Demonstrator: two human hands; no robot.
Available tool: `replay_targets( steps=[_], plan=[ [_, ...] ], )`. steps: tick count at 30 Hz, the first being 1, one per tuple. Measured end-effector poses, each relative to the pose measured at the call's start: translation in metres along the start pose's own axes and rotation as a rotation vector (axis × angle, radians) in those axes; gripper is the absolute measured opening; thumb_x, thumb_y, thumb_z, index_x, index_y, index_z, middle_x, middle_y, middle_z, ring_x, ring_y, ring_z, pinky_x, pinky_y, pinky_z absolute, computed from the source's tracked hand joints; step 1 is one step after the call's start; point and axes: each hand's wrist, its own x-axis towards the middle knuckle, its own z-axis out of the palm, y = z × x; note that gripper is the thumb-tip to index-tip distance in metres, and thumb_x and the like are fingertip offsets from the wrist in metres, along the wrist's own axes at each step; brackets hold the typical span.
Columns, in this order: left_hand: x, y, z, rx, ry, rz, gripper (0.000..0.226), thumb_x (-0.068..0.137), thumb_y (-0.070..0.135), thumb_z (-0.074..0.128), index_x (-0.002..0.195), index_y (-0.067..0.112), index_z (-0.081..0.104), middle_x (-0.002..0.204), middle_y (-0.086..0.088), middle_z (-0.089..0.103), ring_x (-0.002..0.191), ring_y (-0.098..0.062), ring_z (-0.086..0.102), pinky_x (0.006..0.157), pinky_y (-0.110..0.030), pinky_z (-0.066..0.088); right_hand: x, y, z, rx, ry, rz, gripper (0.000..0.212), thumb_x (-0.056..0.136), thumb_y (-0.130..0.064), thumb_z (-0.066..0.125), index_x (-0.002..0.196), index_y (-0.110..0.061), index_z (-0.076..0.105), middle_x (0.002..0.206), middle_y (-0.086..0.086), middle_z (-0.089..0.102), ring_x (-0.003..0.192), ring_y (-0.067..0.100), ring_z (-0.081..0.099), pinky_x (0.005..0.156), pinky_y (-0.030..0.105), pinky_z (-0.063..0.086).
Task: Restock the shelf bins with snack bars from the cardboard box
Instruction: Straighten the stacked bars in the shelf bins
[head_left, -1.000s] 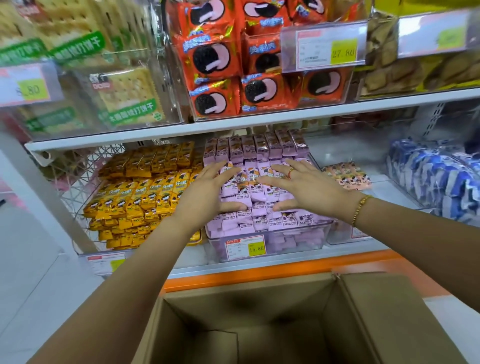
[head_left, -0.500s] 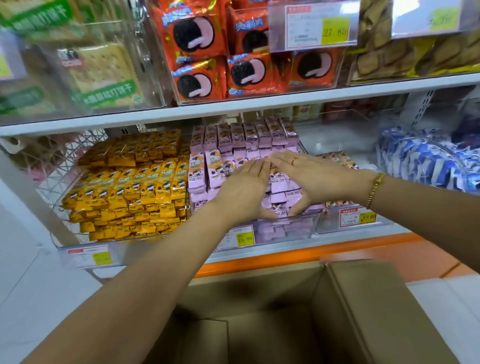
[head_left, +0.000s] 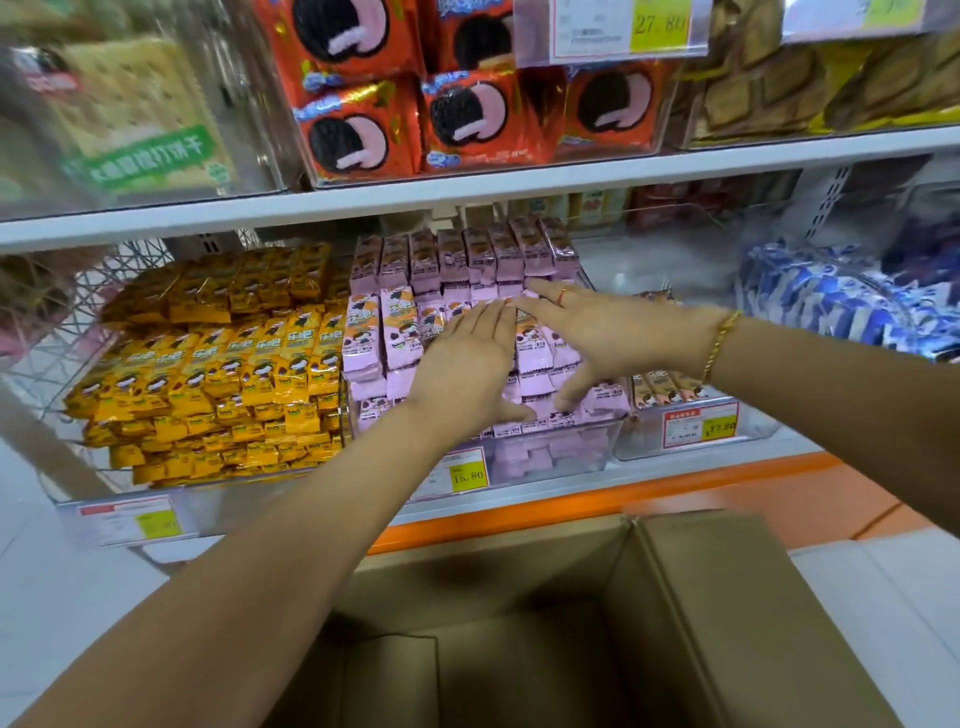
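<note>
Centre frame: my left hand (head_left: 467, 364) and right hand (head_left: 613, 332), fingers straight, press the pink snack bars (head_left: 400, 338) flat in their bin (head_left: 550, 460). Levelling step. The cardboard box (head_left: 727, 597), bottom of frame, seems empty; next I'd check it before withdrawing.

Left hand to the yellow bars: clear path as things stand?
Probably yes. The left hand lies flat on the pink bars, right beside the yellow bars. Their pile is open on top, and nothing stands between.
</note>
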Motion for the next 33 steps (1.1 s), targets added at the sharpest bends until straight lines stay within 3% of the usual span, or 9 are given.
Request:
replay_targets(
  steps=[2, 6, 12, 17, 19, 26, 29, 31, 33],
  plan=[
    [0.000, -0.001, -0.002, 0.011, -0.031, 0.006, 0.120, 0.070, 0.069, 0.063, 0.150, 0.003, 0.003, 0.158, -0.013, 0.011, 0.145, -0.025, 0.013, 0.117, -0.034, 0.009, -0.011, 0.013, -0.012, 0.063, -0.122, -0.016, 0.131, 0.062, -0.056, 0.080, 0.151, -0.030, -0.012, 0.160, -0.001, -0.014, 0.148, 0.018, 0.000, 0.116, 0.027, 0.010],
    [0.000, -0.001, -0.005, 0.011, -0.052, 0.022, 0.124, 0.066, 0.066, 0.070, 0.151, 0.005, 0.003, 0.158, -0.012, 0.011, 0.145, -0.026, 0.013, 0.117, -0.036, 0.009, -0.026, 0.019, -0.015, 0.003, -0.185, -0.054, 0.129, 0.065, -0.052, 0.080, 0.149, -0.040, -0.017, 0.159, -0.008, -0.016, 0.146, 0.014, 0.007, 0.107, 0.021, 0.021],
    [0.000, 0.001, -0.005, -0.014, -0.045, -0.009, 0.120, 0.066, 0.062, 0.072, 0.150, 0.005, 0.008, 0.157, -0.012, 0.014, 0.145, -0.026, 0.014, 0.117, -0.035, 0.011, -0.009, 0.011, -0.003, -0.213, -0.013, -0.053, 0.122, 0.069, -0.045, 0.080, 0.151, -0.032, -0.009, 0.161, 0.008, 0.002, 0.142, 0.028, 0.025, 0.106, 0.037, 0.037],
    [0.000, 0.001, -0.004, -0.054, -0.045, -0.020, 0.118, 0.067, 0.060, 0.073, 0.150, 0.007, 0.008, 0.157, -0.010, 0.014, 0.145, -0.024, 0.014, 0.117, -0.035, 0.011, -0.016, 0.004, 0.000, -0.160, -0.079, -0.012, 0.139, 0.058, -0.051, 0.085, 0.151, -0.024, -0.015, 0.160, 0.008, -0.009, 0.147, 0.026, 0.006, 0.117, 0.032, 0.013],
    [-0.001, 0.001, -0.004, -0.050, -0.050, -0.021, 0.118, 0.067, 0.060, 0.073, 0.150, 0.006, 0.008, 0.157, -0.011, 0.014, 0.145, -0.024, 0.014, 0.117, -0.034, 0.011, -0.018, -0.002, 0.003, -0.201, -0.038, 0.011, 0.141, 0.057, -0.050, 0.086, 0.151, -0.022, -0.015, 0.160, 0.010, -0.008, 0.147, 0.028, 0.007, 0.117, 0.034, 0.012],
    [0.001, 0.003, -0.007, -0.066, -0.073, -0.043, 0.120, 0.065, 0.057, 0.076, 0.150, 0.006, 0.009, 0.157, -0.010, 0.014, 0.145, -0.024, 0.014, 0.117, -0.033, 0.011, -0.014, -0.005, 0.017, -0.239, 0.178, 0.036, 0.122, 0.061, -0.042, 0.087, 0.152, -0.025, 0.007, 0.158, 0.010, 0.016, 0.140, 0.029, 0.029, 0.112, 0.035, 0.027],
    [-0.002, 0.004, -0.018, -0.125, -0.158, -0.029, 0.119, 0.068, 0.051, 0.077, 0.151, 0.007, 0.004, 0.159, -0.011, 0.007, 0.146, -0.025, 0.009, 0.117, -0.033, 0.009, -0.018, -0.004, 0.005, -0.111, 0.030, 0.054, 0.127, 0.062, -0.037, 0.087, 0.153, -0.026, 0.000, 0.160, 0.008, 0.006, 0.145, 0.028, 0.015, 0.116, 0.035, 0.019],
    [-0.011, 0.004, -0.032, -0.231, -0.184, -0.022, 0.110, 0.073, 0.045, 0.076, 0.151, 0.010, 0.007, 0.159, -0.009, 0.011, 0.145, -0.025, 0.015, 0.115, -0.032, 0.017, -0.025, -0.006, -0.011, 0.008, -0.098, 0.092, 0.122, 0.067, -0.035, 0.085, 0.153, -0.027, -0.001, 0.160, 0.007, 0.005, 0.146, 0.027, 0.012, 0.115, 0.035, 0.019],
    [-0.027, -0.002, -0.046, -0.330, -0.054, -0.035, 0.085, 0.079, 0.043, 0.071, 0.146, 0.014, 0.028, 0.149, -0.005, 0.034, 0.133, -0.023, 0.037, 0.104, -0.032, 0.034, -0.034, -0.011, -0.027, 0.115, 0.021, 0.092, 0.090, 0.077, -0.030, 0.078, 0.150, -0.022, 0.026, 0.150, 0.009, 0.036, 0.135, 0.027, 0.037, 0.104, 0.031, 0.034]
  ],
)
